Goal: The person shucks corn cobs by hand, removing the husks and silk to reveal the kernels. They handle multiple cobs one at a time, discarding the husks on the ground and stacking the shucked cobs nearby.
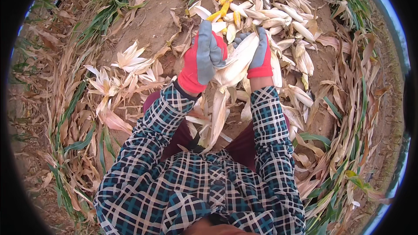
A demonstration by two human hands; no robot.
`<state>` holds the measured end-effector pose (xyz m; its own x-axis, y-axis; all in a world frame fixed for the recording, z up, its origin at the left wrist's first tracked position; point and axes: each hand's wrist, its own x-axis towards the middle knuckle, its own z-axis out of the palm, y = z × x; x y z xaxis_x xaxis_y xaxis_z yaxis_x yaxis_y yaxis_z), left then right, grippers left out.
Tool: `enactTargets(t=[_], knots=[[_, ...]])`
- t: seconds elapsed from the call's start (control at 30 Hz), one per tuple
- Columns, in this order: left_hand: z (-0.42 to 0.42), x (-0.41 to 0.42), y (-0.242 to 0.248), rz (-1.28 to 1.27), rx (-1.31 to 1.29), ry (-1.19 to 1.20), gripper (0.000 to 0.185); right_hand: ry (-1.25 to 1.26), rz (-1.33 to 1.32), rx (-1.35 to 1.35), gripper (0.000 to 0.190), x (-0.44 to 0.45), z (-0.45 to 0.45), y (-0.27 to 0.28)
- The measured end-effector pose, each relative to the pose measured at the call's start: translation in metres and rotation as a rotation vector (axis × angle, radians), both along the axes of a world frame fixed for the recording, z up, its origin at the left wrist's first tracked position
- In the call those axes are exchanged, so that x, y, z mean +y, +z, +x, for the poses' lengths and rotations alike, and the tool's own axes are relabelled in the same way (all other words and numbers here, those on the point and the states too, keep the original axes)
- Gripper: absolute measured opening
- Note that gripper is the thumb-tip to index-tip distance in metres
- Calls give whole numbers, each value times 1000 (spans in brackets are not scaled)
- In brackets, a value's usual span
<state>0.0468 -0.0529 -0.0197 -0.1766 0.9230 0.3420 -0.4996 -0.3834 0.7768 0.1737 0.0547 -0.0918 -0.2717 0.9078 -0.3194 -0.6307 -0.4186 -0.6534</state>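
Note:
An ear of corn in pale dry husk (237, 61) slants up between my hands, with a long tail of husk hanging towards my lap. My right hand (260, 54), in a grey and red work glove, grips the ear from its right side, thumb in front and fingers partly hidden behind. On the other side my left hand (205, 55), gloved alike, has its thumb raised and its fingers curled at the edge of the husk. Just beyond are bare yellow corn cobs (225, 7), some touching each other on the ground.
A heap of corn ears in husk (277, 13) lies ahead to the right. Torn husks (130, 60) are scattered on the soil (147, 26) to the left. Dry and green corn stalks (356, 104) form a band around me. My knees are beneath my forearms.

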Motion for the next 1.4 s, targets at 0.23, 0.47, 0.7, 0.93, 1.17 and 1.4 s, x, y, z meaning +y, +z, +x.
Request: enactTargets(t=[0.23,0.47,0.7,0.93,1.17,1.4], knots=[[1,-48,16,178,25,-328,59,-233,110,62,66,60,93,6],[-13,-16,11,-441,457,-488,32,-284,267,-147,59,64,103,26],[29,16,-15,-148,621,-273,75,48,668,-64,45,-13,78,82],[47,-11,-34,-371,478,-624,82,59,492,427,47,-21,72,84],[49,-23,-46,-454,333,-608,66,93,452,386,55,-10,68,77],[27,1,-44,-364,609,-222,66,-222,592,37,41,17,59,49]])
